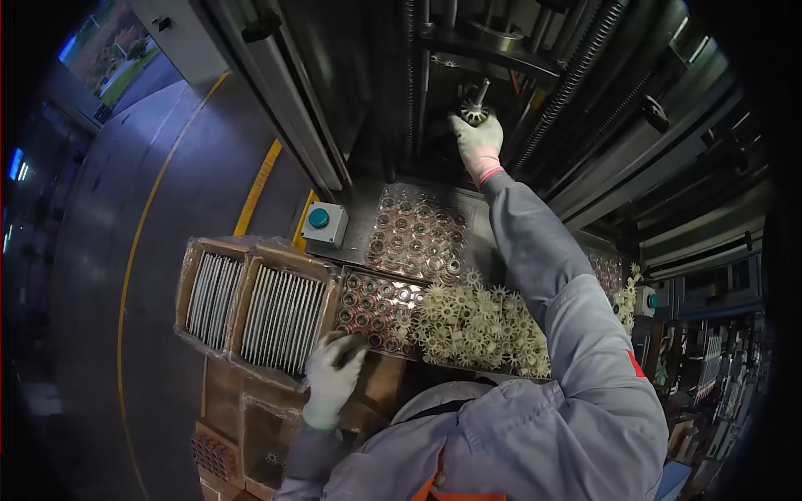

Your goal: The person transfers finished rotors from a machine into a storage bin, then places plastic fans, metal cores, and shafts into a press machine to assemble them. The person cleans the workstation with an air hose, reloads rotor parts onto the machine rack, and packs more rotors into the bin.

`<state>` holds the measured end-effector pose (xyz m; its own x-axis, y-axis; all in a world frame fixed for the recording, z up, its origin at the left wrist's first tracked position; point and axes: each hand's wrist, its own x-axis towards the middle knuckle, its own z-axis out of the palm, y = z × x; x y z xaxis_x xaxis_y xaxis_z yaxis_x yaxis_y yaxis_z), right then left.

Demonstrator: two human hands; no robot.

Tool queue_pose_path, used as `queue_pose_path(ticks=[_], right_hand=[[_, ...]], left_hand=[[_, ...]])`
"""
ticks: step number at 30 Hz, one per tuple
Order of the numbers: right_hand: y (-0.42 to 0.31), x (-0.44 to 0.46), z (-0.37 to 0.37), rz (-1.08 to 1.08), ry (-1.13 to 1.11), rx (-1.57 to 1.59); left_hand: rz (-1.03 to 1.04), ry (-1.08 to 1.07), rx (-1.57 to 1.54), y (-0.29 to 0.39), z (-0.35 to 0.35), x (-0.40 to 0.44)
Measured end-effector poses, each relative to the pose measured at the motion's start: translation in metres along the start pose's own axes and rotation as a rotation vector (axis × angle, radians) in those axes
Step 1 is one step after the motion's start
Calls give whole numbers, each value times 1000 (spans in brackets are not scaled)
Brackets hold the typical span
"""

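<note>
My right hand (479, 144), in a pale glove, reaches forward into the machine and grips a dark finned rotor (474, 113) with a metal shaft pointing up. My left hand (333, 377), gloved too, is curled near the box edge with a small dark part (349, 354) at its fingers; the part's details are blurred. Beside it lies a clear tray of copper-coloured round parts (368, 305). Another such tray (418, 234) sits behind. To the right of the near tray is a pile of cream star-shaped pieces (480, 327).
A box with a green button (327, 224) stands left of the trays. At the left are cartons of upright thin rods or sheets (282, 316). Machine columns (288, 100) flank my right arm. A lower open carton (269, 442) stands near my left sleeve.
</note>
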<state>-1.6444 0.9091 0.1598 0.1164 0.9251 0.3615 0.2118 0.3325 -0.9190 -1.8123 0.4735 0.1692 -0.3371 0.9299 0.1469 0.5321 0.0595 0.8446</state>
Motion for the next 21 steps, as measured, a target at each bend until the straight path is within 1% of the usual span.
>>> queue_pose_path(ticks=[1,2,3,4,5,6,7,8,9,10,11,12,13,14,15,16,17,18,19,20,21], right_hand=[[-28,-12,-11,-102,-10,114],[-60,-33,-31,-75,-125,180],[-83,-55,-51,-162,-213,133],[-94,-82,-73,-107,-282,215],[-98,-104,-104,-81,-409,129],[-108,-125,-142,73,-570,17],[-112,-143,-179,67,-641,-98],[-121,-158,-216,198,-679,-144],[-102,-173,-255,161,-640,-264],[-102,-182,-301,267,-603,-369],[-103,-191,-346,380,-567,-458],[-95,-200,-395,352,-448,-569],[-82,-211,-444,372,-320,-719],[-73,-221,-492,391,-209,-860],[-90,-226,-532,466,-92,-840],[-96,-232,-573,576,39,-748],[-88,-238,-617,526,112,-1027],[-95,-239,-655,595,180,-1093],[-98,-239,-689,663,241,-1155],[-98,-242,-720,607,278,-1205],[-94,-241,-750,688,328,-1276]], left_hand=[[167,-103,114,14,12,22],[243,-185,141,15,32,41],[325,-264,167,15,53,61],[343,-315,133,23,68,84],[368,-375,96,31,85,101],[410,-350,148,24,104,113],[475,-347,192,13,122,126],[404,-458,220,19,132,137],[463,-414,315,14,144,143],[410,-505,332,15,151,150],[295,-562,253,14,157,156],[214,-589,240,30,157,155],[125,-603,186,-29,168,171],[63,-587,141,-27,172,169],[-13,-559,104,-12,171,167],[30,-548,194,1,171,162],[69,-524,285,17,170,159],[-128,-547,171,49,169,149],[-122,-550,177,51,174,147],[-87,-535,213,44,171,148],[-55,-514,251,40,170,150]])
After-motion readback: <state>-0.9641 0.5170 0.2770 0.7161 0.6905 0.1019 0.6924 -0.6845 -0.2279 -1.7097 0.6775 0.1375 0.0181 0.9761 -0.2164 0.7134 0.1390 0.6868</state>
